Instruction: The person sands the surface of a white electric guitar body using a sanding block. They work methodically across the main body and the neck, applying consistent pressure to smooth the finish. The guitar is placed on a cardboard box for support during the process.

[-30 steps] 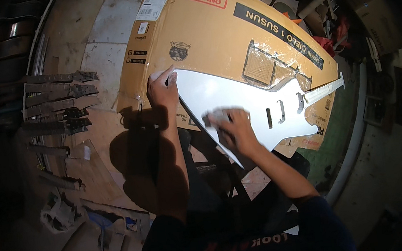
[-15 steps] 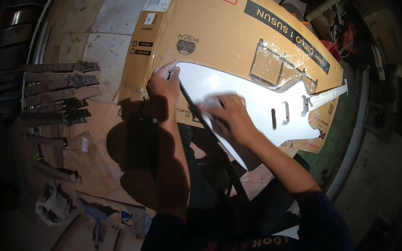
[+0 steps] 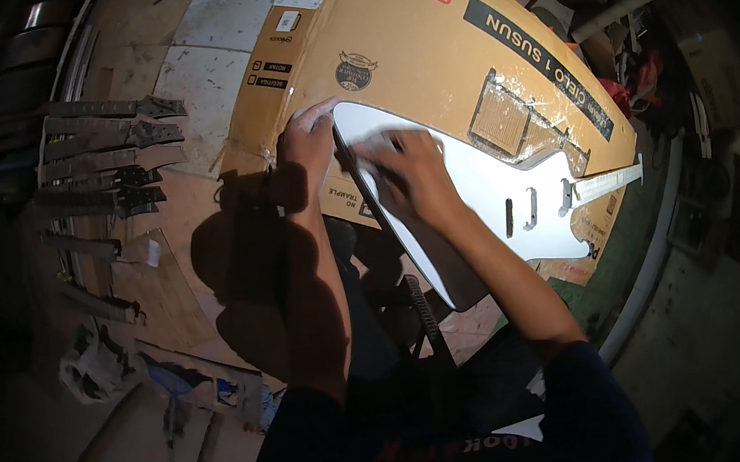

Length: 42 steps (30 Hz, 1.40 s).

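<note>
Working the guitar's wide end: left hand at its corner, right hand over its face

We have one white guitar (image 3: 474,193), lying flat side up on a cardboard box (image 3: 422,36), its left part reaching past the box's near edge. Long axis runs crosswise before the person: wide end toward the left, neck (image 3: 607,186) pointing right, well apart from both hands. The wide end's edge slants from the upper corner down to a tip nearer the person.

We put the left hand (image 3: 307,147) at that upper corner, fingertips touching it from the left. Underside of the grip is hidden, so we cannot tell if the fingers close round it.

We put the right hand (image 3: 413,172) over the white face, fingers bent and aimed left at the slanting edge. Fingertips are blurred; we cannot tell if they hold anything. Hands are apart but near each other, both at the wide end. Left is nearer the upper corner; right is nearer the middle, the slots (image 3: 508,218) and the neck. Key relation for us: the right fingertips sit just beside the slanting edge, with the left hand just above and left of them.

Around it, we log a row of dark necks (image 3: 108,137) at left, a pale bag (image 3: 91,368) lower left, a long pipe (image 3: 651,246) at right.
</note>
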Each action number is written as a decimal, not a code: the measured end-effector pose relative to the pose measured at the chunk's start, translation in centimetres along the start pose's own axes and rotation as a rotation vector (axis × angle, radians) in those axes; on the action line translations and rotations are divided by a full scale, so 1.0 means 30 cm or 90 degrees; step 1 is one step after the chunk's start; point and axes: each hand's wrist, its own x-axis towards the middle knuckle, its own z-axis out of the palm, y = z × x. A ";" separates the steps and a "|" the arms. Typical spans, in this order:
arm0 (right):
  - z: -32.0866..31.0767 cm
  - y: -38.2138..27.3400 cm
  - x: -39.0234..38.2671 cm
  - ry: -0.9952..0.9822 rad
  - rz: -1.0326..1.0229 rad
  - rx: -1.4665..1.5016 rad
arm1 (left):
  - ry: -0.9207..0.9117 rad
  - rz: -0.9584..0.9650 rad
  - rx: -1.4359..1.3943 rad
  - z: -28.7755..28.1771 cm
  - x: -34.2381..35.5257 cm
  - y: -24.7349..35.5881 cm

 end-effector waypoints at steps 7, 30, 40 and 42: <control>-0.018 -0.051 -0.194 -0.094 -0.032 -0.028 | -0.014 -0.127 -0.118 -0.012 0.030 -0.006; -0.089 0.144 -0.131 0.267 0.180 -0.090 | 0.127 0.097 0.213 0.067 -0.021 0.033; -0.001 0.015 -0.270 0.093 0.178 -0.021 | 0.140 0.132 0.211 0.050 0.007 0.003; -0.057 0.080 -0.139 0.242 0.185 -0.084 | 0.145 0.134 0.218 0.063 0.000 0.011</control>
